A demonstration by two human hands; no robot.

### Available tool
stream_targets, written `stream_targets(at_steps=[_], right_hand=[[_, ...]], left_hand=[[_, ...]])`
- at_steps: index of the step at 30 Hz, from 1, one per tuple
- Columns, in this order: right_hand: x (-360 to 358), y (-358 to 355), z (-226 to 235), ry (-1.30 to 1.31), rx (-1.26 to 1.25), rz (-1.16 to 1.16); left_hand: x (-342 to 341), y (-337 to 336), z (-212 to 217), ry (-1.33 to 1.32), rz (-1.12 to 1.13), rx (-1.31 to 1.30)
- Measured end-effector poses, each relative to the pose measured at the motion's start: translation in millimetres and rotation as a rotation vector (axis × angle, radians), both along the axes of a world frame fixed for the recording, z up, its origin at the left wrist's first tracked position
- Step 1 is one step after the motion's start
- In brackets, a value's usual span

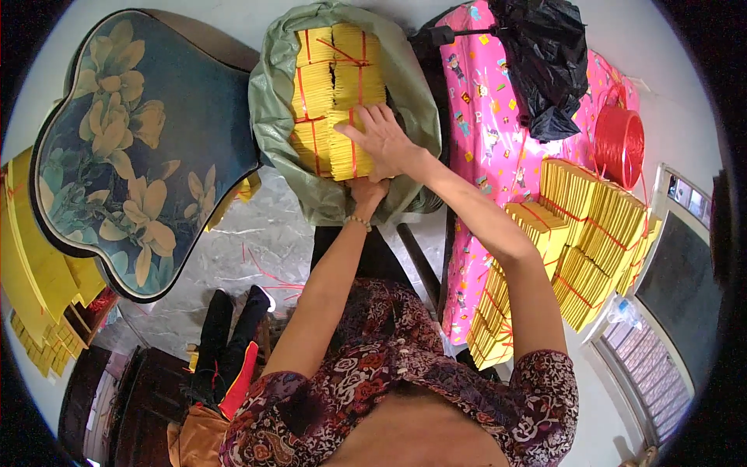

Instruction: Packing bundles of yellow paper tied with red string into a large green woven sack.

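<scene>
A green woven sack stands in front of me with its mouth rolled wide. Inside are several bundles of folded yellow paper, stacked in two columns and tied with red string. My right hand rests on the nearest right-hand yellow paper bundle, its fingers stretched out over the top and the thumb spread to the left. Below it, my left hand is at the near end of the same bundle, inside the sack's near rim. Its fingers are hidden by the bundle and my right hand.
Right of the sack is a surface under a pink patterned cover, with a black plastic bag, a red string spool and stacked yellow bundles. On the left stands a blue floral-topped table. Another person's dark-trousered legs show lower left.
</scene>
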State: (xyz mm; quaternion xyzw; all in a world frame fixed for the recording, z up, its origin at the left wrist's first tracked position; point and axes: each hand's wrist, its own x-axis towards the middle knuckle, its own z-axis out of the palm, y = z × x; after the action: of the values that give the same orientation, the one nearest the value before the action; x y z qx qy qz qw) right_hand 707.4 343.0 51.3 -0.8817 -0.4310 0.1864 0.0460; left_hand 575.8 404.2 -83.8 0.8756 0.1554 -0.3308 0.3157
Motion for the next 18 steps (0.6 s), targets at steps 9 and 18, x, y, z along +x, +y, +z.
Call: stream_targets(at_steps=[9, 18], right_hand=[[-9.8, -24.9, 1.5, 0.056, 0.203, -0.102], [-23.0, -30.3, -9.4, 0.070, 0.181, -0.083]], left_hand=[[-29.1, 15.1, 17.4, -0.243, -0.116, -0.061], [-14.2, 72.8, 101.5, -0.163, 0.170, -0.375]])
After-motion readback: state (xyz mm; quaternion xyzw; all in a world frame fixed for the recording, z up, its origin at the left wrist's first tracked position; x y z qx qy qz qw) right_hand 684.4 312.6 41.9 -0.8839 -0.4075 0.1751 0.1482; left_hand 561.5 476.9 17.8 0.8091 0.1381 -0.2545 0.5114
